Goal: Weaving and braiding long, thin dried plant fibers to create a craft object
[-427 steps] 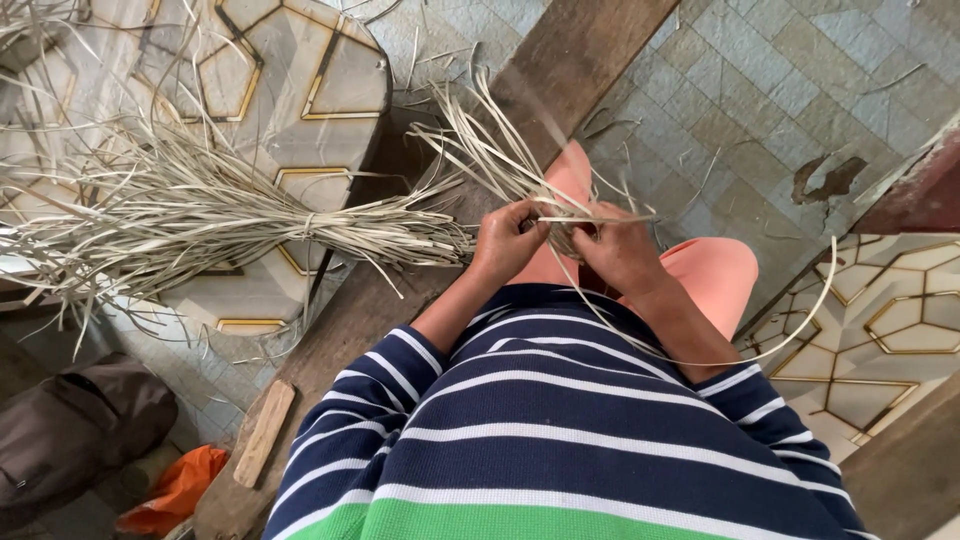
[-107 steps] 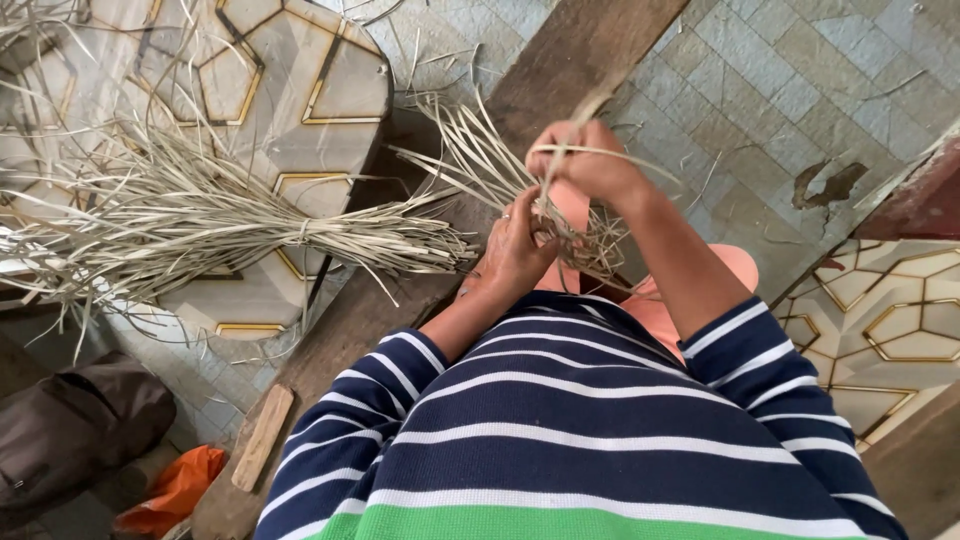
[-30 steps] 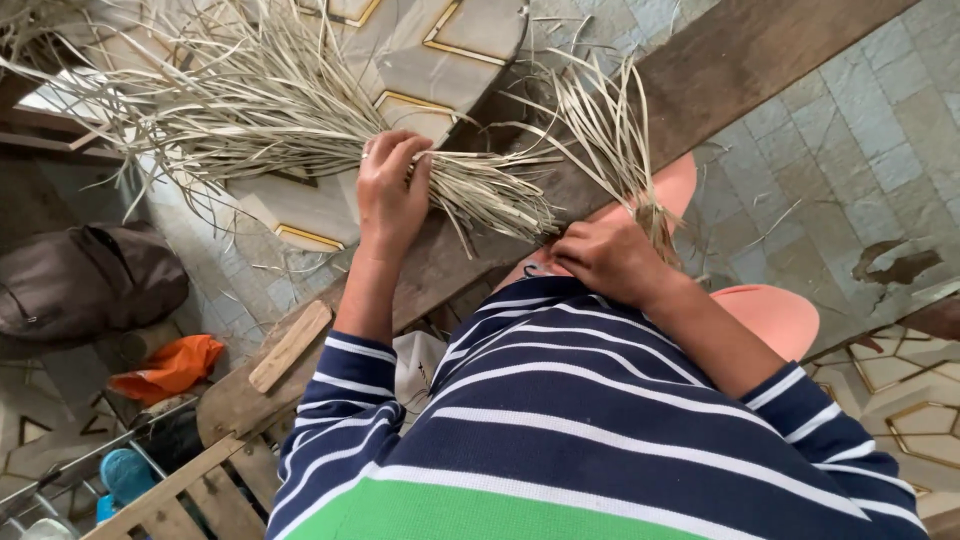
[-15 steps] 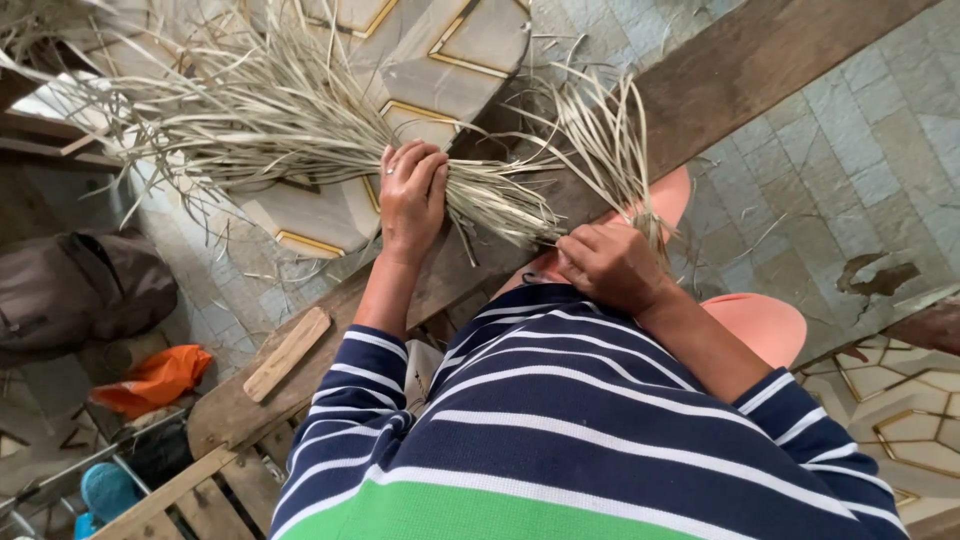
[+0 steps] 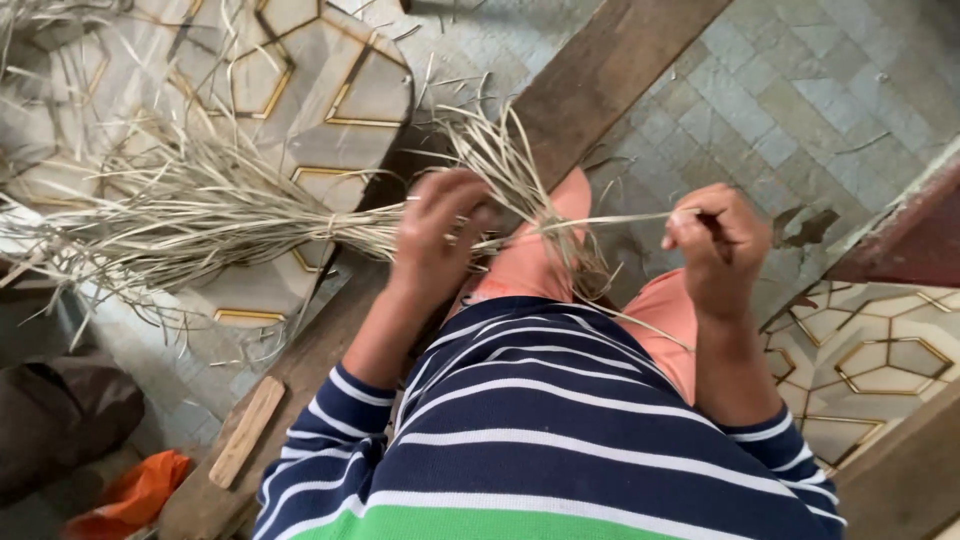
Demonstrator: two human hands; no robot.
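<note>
Item: one pale strip [image 5: 600, 219], pinched in my right hand [image 5: 715, 245], fingers clamped on it, drawn taut from the small bunch [image 5: 520, 190] over my lap. Left hand [image 5: 440, 235], blurred, fingers curled at the bunch; grip unclear. Best kept taut, I judge; no containers visible, tied bundle [image 5: 200, 215] lies loose.

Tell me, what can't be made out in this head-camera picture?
- Left hand: motion-blurred, so its grip on the dried strips can't be told.
- Woven piece on the lap: its shape is lost under loose strips.
- Tied bundle of strips: its far ends are cut off by the left edge.
- Right hand: fingertips curl out of sight around one strip.
</note>
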